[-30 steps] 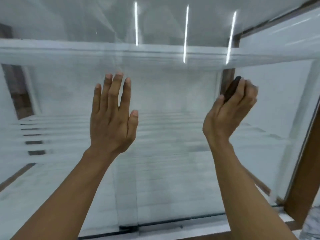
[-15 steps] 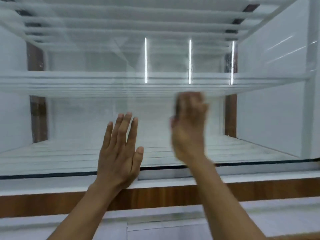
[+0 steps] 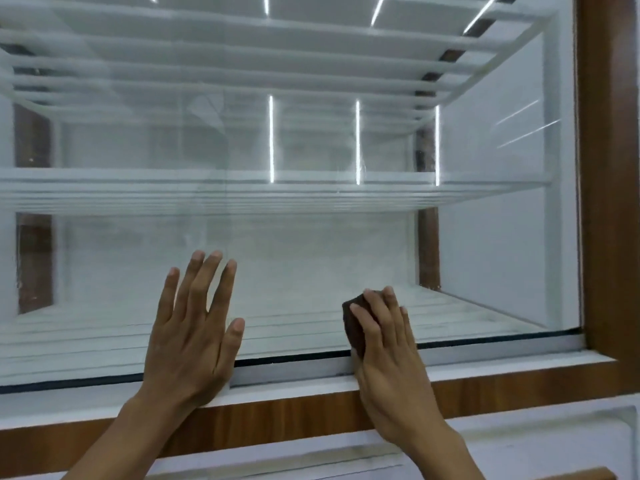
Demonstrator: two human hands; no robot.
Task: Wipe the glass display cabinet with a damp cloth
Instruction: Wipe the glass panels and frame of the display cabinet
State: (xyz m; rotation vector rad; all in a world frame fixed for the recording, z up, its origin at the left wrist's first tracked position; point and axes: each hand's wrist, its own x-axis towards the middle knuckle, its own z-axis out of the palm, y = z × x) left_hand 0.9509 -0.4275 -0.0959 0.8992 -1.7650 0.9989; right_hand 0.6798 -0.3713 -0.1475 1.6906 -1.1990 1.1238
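Note:
The glass front of the display cabinet fills the view, with white shelves behind it. My right hand presses a dark brown cloth against the lower part of the pane, just above the black seal at its bottom edge. The cloth shows only at the left of my fingers; the rest is under my palm. My left hand lies flat on the glass to the left, fingers spread, its heel on the white sill.
A wooden frame runs up the right side and a wooden strip runs below the white sill. A glass shelf crosses the cabinet at mid height. Light strips reflect in the pane.
My right hand has moved down with the cloth from near the shelf to the pane's bottom edge. My left hand has stayed flat on the glass. The view has tilted upward.

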